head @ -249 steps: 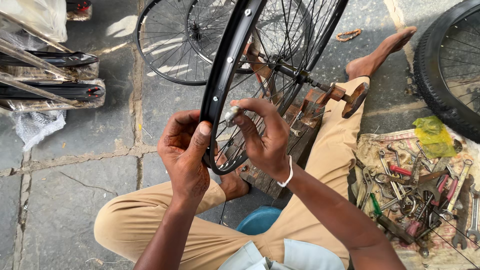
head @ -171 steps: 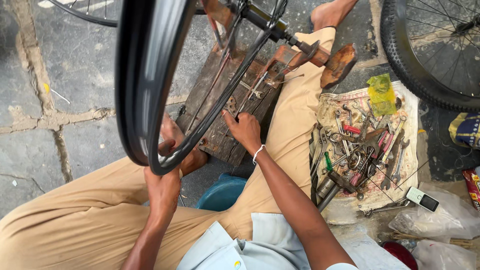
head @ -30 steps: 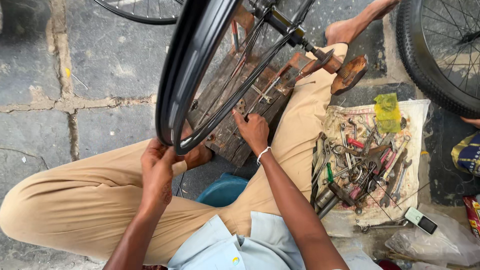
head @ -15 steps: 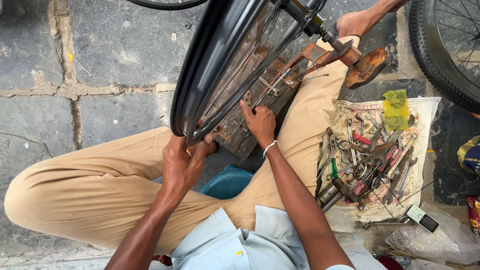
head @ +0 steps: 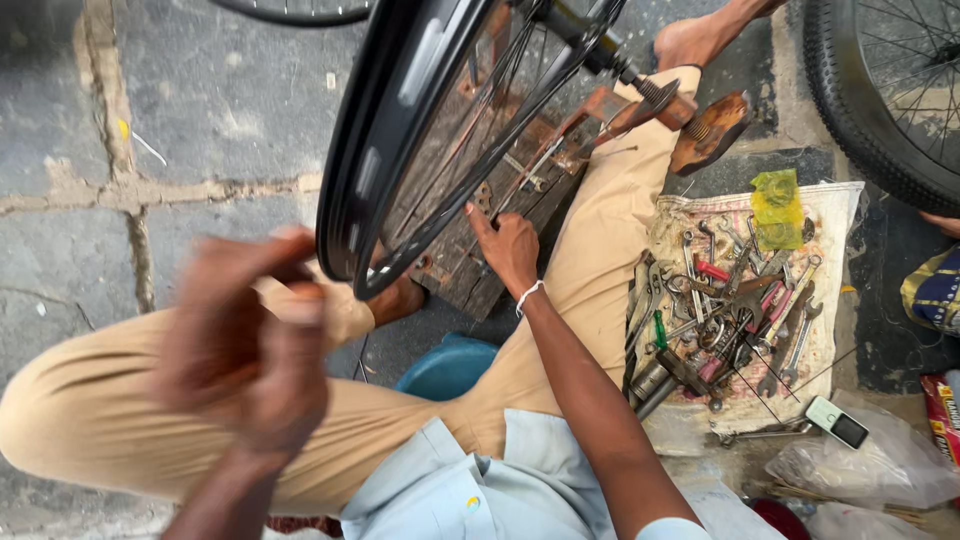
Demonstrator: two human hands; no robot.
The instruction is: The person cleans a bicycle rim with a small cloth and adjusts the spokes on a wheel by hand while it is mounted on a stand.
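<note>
A black bicycle wheel rim [head: 365,170] with thin spokes stands upright in a worn wooden stand [head: 470,270] between my knees. Its threaded axle [head: 640,85] points to the right. My right hand [head: 505,245] reaches in among the spokes just inside the rim, fingers pinched on a spoke. My left hand [head: 245,345] is off the rim, raised close to the camera at the lower left and heavily blurred. Its fingers look curled, but I cannot make out whether it holds anything.
A cloth [head: 830,215] on the right carries several spanners and pliers [head: 730,315] and a yellow-green rag [head: 775,205]. A small phone [head: 835,422] and plastic bags lie below it. A tyred wheel [head: 880,95] stands at the top right. A blue tub [head: 450,365] sits under my legs.
My left hand has let go of the rim's lower edge and swung down and left towards the camera. The right hand stays at the spokes. The view has shifted slightly.
</note>
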